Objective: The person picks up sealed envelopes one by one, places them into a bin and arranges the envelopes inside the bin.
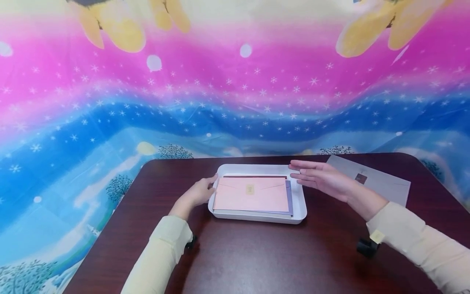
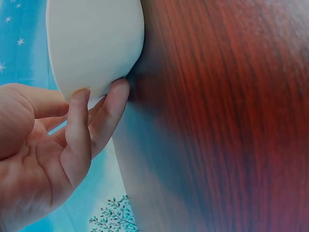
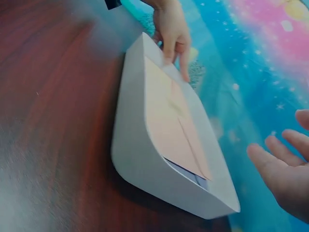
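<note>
A white tray (image 1: 299, 210) lies on the table with a small stack of envelopes in it. On top is a pink envelope (image 1: 235, 201) with a pale seal; a purple envelope (image 1: 289, 198) shows past its right edge. My left hand (image 1: 198, 192) is at the tray's left end. In the left wrist view, its fingers (image 2: 79, 121) curl against the tray's outer wall (image 2: 99, 43). My right hand (image 1: 327, 179) hovers at the tray's right end with fingers stretched out. The right wrist view shows that hand (image 3: 285, 169) apart from the tray, holding nothing.
A large grey envelope (image 1: 389, 185) with a dark square mark lies at the back right of the dark wooden table (image 1: 242, 257), partly behind my right hand. A colourful printed cloth (image 1: 235, 114) hangs right behind the table's back edge. Dark wrist cameras sit under both sleeves.
</note>
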### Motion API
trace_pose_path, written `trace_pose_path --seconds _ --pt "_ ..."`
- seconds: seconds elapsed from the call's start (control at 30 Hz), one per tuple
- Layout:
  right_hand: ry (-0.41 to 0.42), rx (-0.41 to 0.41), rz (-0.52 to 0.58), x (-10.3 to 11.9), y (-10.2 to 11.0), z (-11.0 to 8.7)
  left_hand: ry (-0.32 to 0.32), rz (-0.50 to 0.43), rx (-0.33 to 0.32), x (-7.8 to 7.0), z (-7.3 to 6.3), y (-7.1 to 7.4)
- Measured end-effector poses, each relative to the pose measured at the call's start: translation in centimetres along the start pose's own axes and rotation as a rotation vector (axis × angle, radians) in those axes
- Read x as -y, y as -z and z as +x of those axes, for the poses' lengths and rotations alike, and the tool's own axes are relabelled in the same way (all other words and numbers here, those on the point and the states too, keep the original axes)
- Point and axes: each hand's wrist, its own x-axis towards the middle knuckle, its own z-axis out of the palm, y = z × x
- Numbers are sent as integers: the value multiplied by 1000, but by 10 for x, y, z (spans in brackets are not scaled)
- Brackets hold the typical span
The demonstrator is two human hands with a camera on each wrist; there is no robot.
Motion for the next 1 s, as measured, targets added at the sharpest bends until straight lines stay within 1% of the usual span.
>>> trace_pose_path --seconds 0.07,0.13,0.37,0.47,0.6,0.7,0.87,0.93,1.0 --pt "22 -4 -25 6 3 -2 0 0 -3 0 0 0" --pt "39 -23 -78 10 6 -5 3 2 -6 0 0 0" --pt "126 -104 -396 22 16 -15 -3 10 -6 -1 -1 0" --pt "156 -122 -485 27 22 -20 -4 16 -9 -1 -1 0" --pt "137 -165 -578 29 34 -26 -1 17 -11 -2 -2 0" --pt "101 -208 -657 29 43 -31 9 8 -14 -1 -2 0" --pt "37 -276 -774 28 60 -38 5 -8 -11 0 -3 -1" --pt "45 -301 -827 28 68 -41 -2 -12 -10 0 -3 -1" --pt "71 -322 -867 27 77 -44 -4 -13 -14 -1 -3 -1"
